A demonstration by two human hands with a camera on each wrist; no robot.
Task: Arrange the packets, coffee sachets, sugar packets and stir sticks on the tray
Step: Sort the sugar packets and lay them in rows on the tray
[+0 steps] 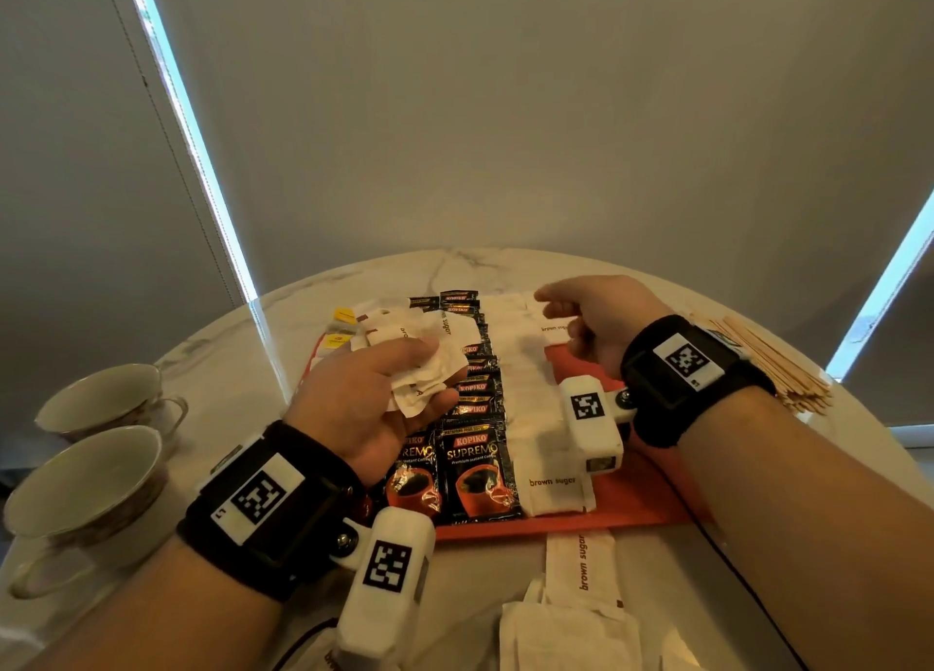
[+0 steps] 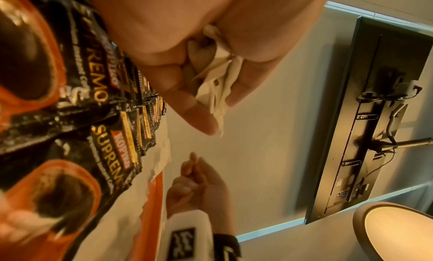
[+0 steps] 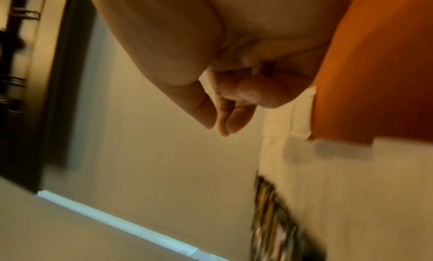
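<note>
White sugar packets (image 1: 429, 377) bunched in left hand (image 1: 376, 402) above red tray (image 1: 642, 498).

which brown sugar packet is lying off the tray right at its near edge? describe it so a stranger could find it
Start at the red tray in the middle of the marble table and go to its near edge. Just below that edge, under the column of sugar packets, lies a lone brown sugar packet on the marble. Unlike those on the tray, its "brown sugar" print runs vertically, and it lies flat above a loose heap of packets.

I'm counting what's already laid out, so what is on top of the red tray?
On the flat red tray lie two rows of black coffee sachets and a row of white brown-sugar packets. The left hand hides part of the sachets.
</note>
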